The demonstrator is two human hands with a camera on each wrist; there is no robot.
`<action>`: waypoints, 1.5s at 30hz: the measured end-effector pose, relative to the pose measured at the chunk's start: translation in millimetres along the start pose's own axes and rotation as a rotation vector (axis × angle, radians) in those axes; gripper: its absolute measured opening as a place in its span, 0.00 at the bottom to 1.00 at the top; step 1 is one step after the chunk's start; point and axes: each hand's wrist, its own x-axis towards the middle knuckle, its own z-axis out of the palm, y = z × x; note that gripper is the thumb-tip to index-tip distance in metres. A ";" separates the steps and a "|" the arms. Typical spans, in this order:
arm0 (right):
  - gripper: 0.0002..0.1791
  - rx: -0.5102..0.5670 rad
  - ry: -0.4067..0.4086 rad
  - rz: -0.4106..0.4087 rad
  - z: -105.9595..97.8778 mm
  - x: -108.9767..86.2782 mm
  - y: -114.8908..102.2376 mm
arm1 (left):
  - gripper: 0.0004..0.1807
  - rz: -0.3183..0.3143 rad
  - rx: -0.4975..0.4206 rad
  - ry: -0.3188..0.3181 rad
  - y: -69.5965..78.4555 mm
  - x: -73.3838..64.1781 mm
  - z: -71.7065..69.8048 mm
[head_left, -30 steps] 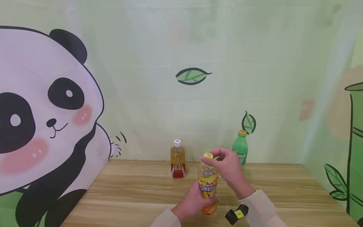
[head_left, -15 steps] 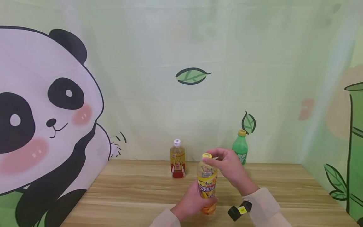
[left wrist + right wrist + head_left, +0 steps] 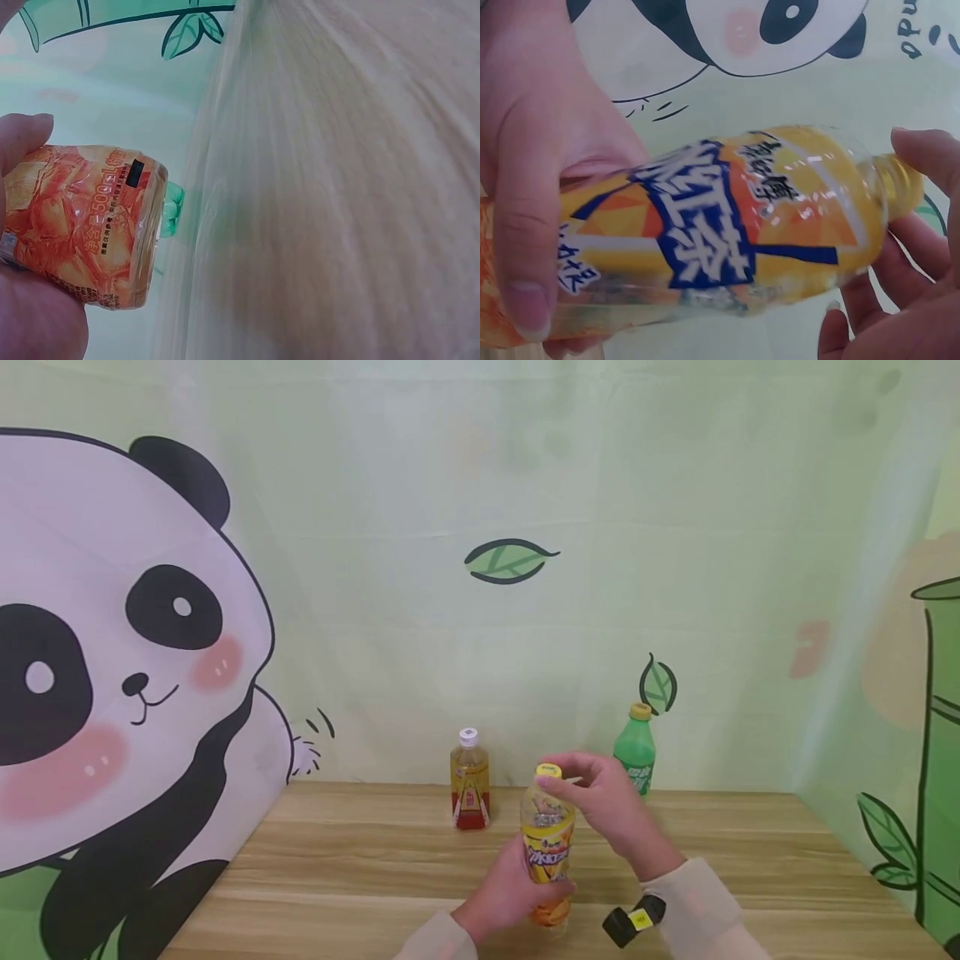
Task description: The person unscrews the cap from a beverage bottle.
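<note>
A pale green backdrop (image 3: 405,610) rises behind the wood-grain worktop (image 3: 360,843), with a printed panda (image 3: 108,635) beyond the worktop's left edge.

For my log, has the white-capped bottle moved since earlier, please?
No: the white-capped bottle keeps its place relative to the upper printed leaf.

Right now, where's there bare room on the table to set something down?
Bare table lies left of the white-capped bottle, toward the panda, and right of the green bottle and right sleeve. Crowded: the middle, where the left hand and right hand hold the yellow-labelled bottle.
</note>
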 end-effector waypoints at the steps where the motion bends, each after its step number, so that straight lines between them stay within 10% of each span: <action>1: 0.21 0.006 0.014 0.000 1.1 -0.5 0.0 | 0.34 0.003 0.004 0.000 -0.3 0.1 0.2; 17: 0.29 0.017 0.265 0.037 19.9 -4.2 -2.3 | 0.33 0.007 0.000 -0.009 -4.0 2.5 3.3; 45: 0.19 0.058 0.192 -0.015 15.7 -2.1 3.2 | 0.33 -0.039 0.000 0.009 -3.0 0.1 1.3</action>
